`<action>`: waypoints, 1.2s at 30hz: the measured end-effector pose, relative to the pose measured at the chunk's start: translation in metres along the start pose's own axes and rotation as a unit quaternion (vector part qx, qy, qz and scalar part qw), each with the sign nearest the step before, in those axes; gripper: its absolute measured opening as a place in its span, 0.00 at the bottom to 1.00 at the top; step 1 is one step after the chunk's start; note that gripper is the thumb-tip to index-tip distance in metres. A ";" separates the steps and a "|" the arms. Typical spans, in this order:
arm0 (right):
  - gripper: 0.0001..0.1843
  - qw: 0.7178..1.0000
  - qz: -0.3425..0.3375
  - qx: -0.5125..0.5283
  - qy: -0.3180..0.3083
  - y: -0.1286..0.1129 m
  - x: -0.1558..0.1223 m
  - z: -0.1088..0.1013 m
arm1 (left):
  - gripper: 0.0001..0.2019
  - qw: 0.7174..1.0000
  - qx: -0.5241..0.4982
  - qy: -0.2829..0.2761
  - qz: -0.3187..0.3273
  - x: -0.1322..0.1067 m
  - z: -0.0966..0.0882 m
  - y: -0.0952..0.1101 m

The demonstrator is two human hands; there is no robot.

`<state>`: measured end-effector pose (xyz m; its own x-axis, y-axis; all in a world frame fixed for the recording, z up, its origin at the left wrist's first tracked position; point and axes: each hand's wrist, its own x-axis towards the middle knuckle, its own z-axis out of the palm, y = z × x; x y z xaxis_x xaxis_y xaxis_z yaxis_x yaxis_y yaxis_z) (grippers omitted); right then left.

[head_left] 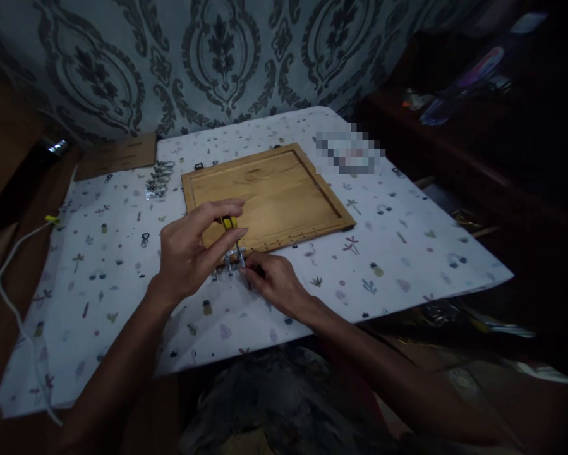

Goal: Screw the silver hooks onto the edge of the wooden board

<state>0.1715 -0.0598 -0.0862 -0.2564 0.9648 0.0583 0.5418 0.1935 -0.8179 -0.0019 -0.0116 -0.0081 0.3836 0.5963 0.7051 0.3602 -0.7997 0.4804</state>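
Note:
My left hand point(184, 253) is closed in a pinch around the yellow-and-black handle of a screwdriver point(229, 222), its shaft pointing down at the near edge of a wooden framed board point(269, 199). At that edge my right hand point(278, 281) pinches a small metal hook point(241, 258) with thumb and fingertips, close to the screwdriver's tip. Beside it, two similar metal hooks point(229, 265) stick out from the edge toward me. A row of small dark holes runs rightward along the same edge. The screw, if any, is too small to see.
Several more metal hooks point(159, 178) lie in a row left of the board, near a piece of cardboard point(117, 157). A white cable point(16, 309) hangs over the left side of the patterned tablecloth point(383, 253). A clear plastic bottle point(477, 69) is at upper right.

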 end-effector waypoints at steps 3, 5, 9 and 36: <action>0.10 1.000 0.002 -0.013 -0.002 0.000 0.001 0.001 | 0.13 0.999 -0.004 0.031 -0.032 -0.002 0.002 0.002; 0.09 1.000 0.002 -0.023 -0.003 0.001 0.002 0.001 | 0.13 0.998 -0.020 0.039 -0.050 -0.004 0.003 0.003; 0.08 0.999 -0.001 -0.033 -0.007 0.001 0.002 0.001 | 0.13 0.996 -0.045 0.046 -0.054 -0.005 0.002 0.007; 0.09 0.999 0.016 -0.042 -0.030 -0.009 0.001 -0.008 | 0.15 0.997 -0.031 0.020 -0.066 -0.007 -0.001 0.024</action>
<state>0.1729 -0.0593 -0.0741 -0.2850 0.9585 -0.0036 0.6142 0.1797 -0.7684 0.0037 -0.0350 -0.0006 0.3007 0.6947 0.6534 0.3511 -0.7176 0.6015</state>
